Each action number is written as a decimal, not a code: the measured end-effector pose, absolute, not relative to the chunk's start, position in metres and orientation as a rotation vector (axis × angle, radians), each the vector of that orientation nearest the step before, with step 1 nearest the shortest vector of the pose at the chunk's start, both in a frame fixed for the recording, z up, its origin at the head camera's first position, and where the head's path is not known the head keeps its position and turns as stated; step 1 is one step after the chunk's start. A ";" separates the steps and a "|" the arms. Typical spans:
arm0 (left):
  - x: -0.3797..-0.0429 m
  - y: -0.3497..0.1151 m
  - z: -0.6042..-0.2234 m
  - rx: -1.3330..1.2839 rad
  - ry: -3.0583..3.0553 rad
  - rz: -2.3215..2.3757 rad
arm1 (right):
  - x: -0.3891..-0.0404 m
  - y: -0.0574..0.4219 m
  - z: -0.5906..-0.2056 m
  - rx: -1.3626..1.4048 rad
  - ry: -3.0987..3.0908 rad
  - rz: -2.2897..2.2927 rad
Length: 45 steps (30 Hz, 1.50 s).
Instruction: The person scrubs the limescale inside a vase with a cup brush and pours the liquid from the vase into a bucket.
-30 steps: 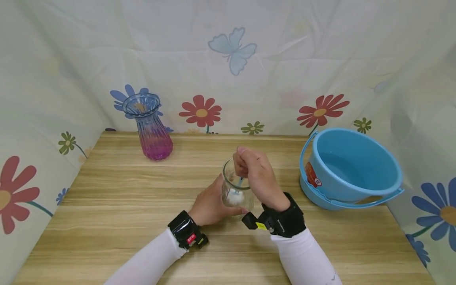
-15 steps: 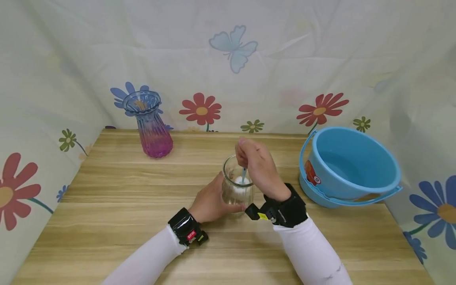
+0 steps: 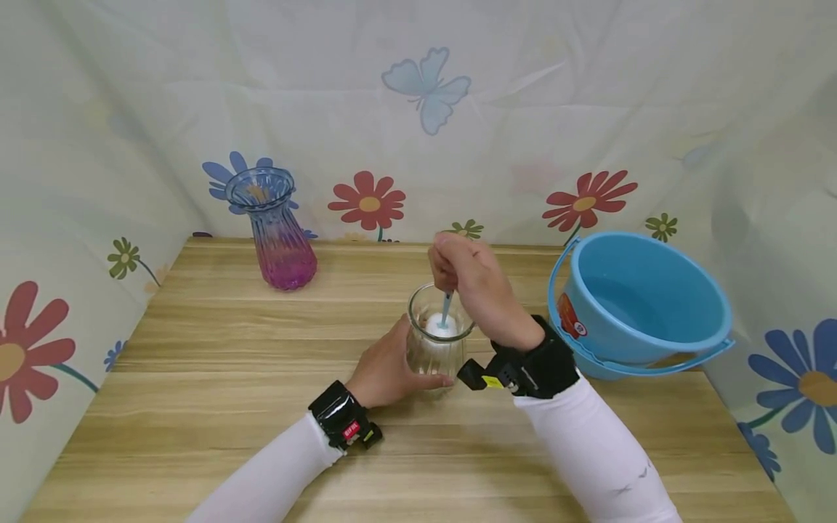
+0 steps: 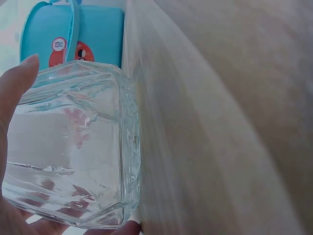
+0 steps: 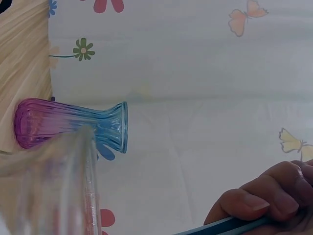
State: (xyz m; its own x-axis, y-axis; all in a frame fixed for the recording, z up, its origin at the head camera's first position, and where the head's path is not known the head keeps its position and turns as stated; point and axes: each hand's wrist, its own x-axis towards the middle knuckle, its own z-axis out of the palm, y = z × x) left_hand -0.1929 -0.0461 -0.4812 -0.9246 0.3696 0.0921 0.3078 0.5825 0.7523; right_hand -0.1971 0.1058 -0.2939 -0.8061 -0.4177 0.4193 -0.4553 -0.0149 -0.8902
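My left hand point(image 3: 384, 369) grips a clear glass jar point(image 3: 434, 357) low on its side, fingers behind it and thumb across the front. The jar stands upright on the wooden table; in the left wrist view its thick, faceted glass base point(image 4: 128, 147) faces the tabletop. Over its mouth, my right hand point(image 3: 480, 292) holds a bottle brush point(image 3: 447, 308) by its light-blue handle, fingers curled round the top end. The white brush head point(image 3: 441, 325) is inside the jar, below the rim. In the right wrist view the blue handle point(image 5: 217, 228) shows under the curled fingers point(image 5: 244, 205).
A ribbed blue-to-pink glass vase point(image 3: 282, 240) stands at the back left of the wooden table point(image 3: 216, 363). To the right sits a light-blue bucket point(image 3: 628, 341) with its handle folded down. A flower-print cloth point(image 3: 497, 138) hangs behind the table and along its sides.
My right hand has risen, drawing the brush upward, so more handle shows and the white head sits higher inside the jar. My left hand and the jar have stayed in place.
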 end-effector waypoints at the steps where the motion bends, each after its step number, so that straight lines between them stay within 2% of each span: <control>1: -0.193 -0.046 -0.481 0.586 2.722 1.280 | -0.198 0.106 -0.292 0.980 -2.198 1.985; 11: -0.193 -0.047 -0.481 0.601 2.703 1.283 | -0.209 0.107 -0.278 1.167 -2.319 2.021; 21: -0.194 -0.048 -0.481 0.627 2.717 1.263 | -0.230 0.110 -0.301 1.336 -2.535 2.192; 34: -0.195 -0.048 -0.481 0.659 2.743 1.271 | -0.237 0.106 -0.318 1.295 -2.488 2.264; 45: -0.194 -0.049 -0.484 0.631 2.727 1.283 | -0.229 0.108 -0.302 1.311 -2.330 2.259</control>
